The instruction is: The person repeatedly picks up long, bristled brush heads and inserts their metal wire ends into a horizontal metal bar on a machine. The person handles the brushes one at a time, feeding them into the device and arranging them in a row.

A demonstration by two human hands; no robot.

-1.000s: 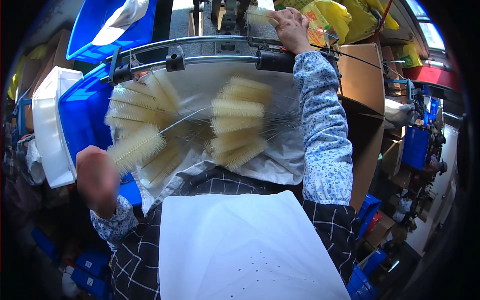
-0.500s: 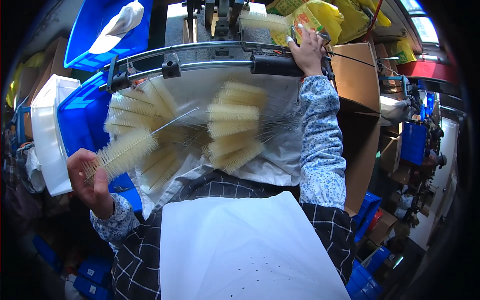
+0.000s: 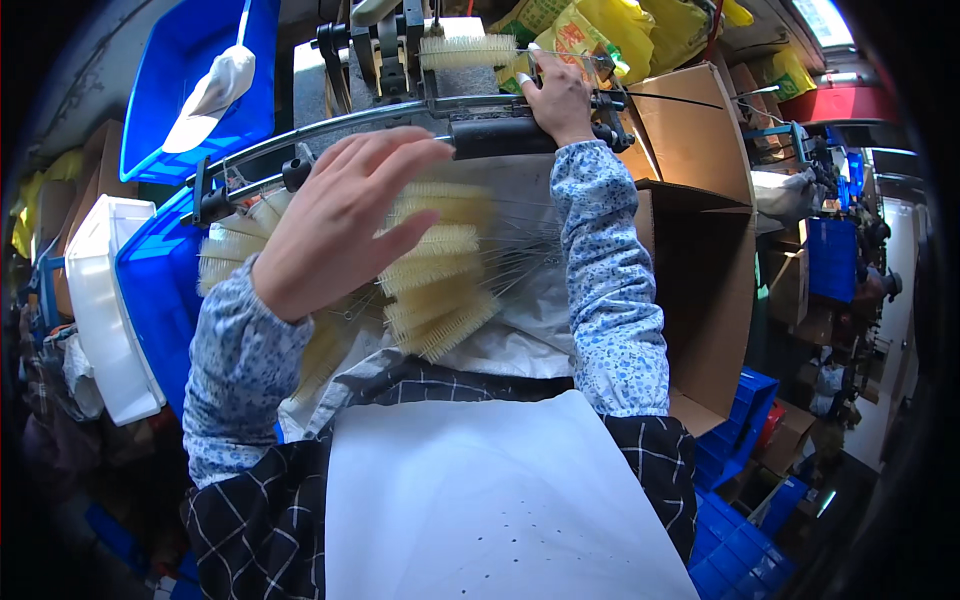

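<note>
My left hand [image 3: 345,215] is raised over the pile of brushes, fingers stretched and thumb apart, with nothing in it. Beneath it lie cream bristle brushes [image 3: 435,270] with twisted wire stems, partly covered by this hand. My right hand [image 3: 562,98], with white covers on the thumb and a fingertip, bends over the machine's carriage [image 3: 610,115] at the right end of a black cylinder [image 3: 495,135]. What lies under its palm is hidden. Beside these fingers, one cream brush [image 3: 468,51] is level in the machine, its wire stem running right past the fingertips.
The machine's metal rails [image 3: 330,115] cross in front of me. At left stand blue bins [image 3: 150,110] and a white bin [image 3: 105,310]; a white ladle-like scoop [image 3: 215,95] lies in one. An open cardboard box [image 3: 705,290] stands right, yellow bags [image 3: 610,35] behind.
My left hand has let go of the brush it held at the left and moved up and right over the pile. My right hand and the carriage have shifted a little left.
</note>
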